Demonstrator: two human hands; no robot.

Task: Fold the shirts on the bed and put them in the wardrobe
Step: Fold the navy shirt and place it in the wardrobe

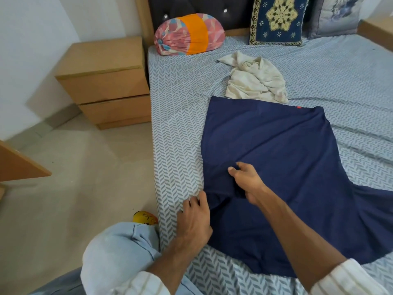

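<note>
both hands (194, 218) pinch navy shirt (276, 158) (flat)

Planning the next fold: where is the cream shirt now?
In the head view, the cream shirt lies crumpled on the bed, just beyond the navy shirt and in front of the blue cushion.

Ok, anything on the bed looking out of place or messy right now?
The cream shirt lies crumpled in a heap beyond the navy shirt, not yet folded. The navy shirt is spread flat, with the right hand pinching its fabric and the left hand at its near edge. Nothing looks spilled or damaged.
</note>
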